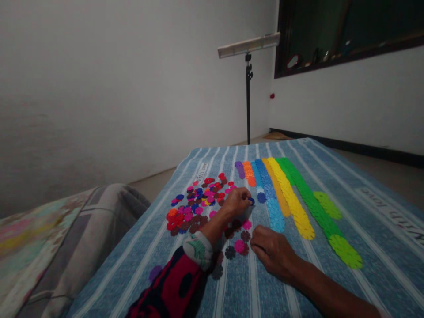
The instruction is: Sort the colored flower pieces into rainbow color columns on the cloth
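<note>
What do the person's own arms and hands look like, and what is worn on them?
The left hand is bare; behind it comes a pale grey cuff with a green pattern, then a dark-red sleeve with dark patches. The right hand is also bare, and its forearm is uncovered along most of what shows.

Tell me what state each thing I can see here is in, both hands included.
Left hand: pinching a blue disc
Right hand: fingers curled in; contents hidden
Pile: loose, mixed colours
Rows: lined up in colour bands
Cloth: spread out
Stand: upright
Window: dark; open or shut, unclear
</note>
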{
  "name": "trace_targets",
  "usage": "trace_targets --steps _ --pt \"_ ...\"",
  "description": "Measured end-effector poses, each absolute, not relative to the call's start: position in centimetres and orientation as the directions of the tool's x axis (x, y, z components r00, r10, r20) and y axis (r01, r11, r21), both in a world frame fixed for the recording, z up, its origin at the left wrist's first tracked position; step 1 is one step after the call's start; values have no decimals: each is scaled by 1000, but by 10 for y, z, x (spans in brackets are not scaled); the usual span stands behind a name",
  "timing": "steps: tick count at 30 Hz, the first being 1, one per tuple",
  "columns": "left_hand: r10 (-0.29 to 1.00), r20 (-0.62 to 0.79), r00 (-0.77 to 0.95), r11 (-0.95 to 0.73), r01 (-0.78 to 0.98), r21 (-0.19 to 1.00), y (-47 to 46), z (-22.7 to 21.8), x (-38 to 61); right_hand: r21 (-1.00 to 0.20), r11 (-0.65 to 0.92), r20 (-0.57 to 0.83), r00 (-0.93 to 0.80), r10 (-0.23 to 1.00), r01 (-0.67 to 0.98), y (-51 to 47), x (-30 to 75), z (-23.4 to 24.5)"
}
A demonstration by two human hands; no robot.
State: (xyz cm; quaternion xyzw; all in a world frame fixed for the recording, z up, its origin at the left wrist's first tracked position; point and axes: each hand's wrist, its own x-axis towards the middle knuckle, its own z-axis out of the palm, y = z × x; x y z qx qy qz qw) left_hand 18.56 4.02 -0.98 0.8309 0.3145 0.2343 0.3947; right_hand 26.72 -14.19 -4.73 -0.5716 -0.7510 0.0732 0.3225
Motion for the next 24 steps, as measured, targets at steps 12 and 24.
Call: trace_targets --steps 12,24 --pt "606 183 774 -711 423 562 32 -12 231 -471 328 380 -147 913 819 -142 267 -45" --pt "684 155 713 -647 496 579 41 4 158 -445 347 390 -170 905 825 -144 268 -45"
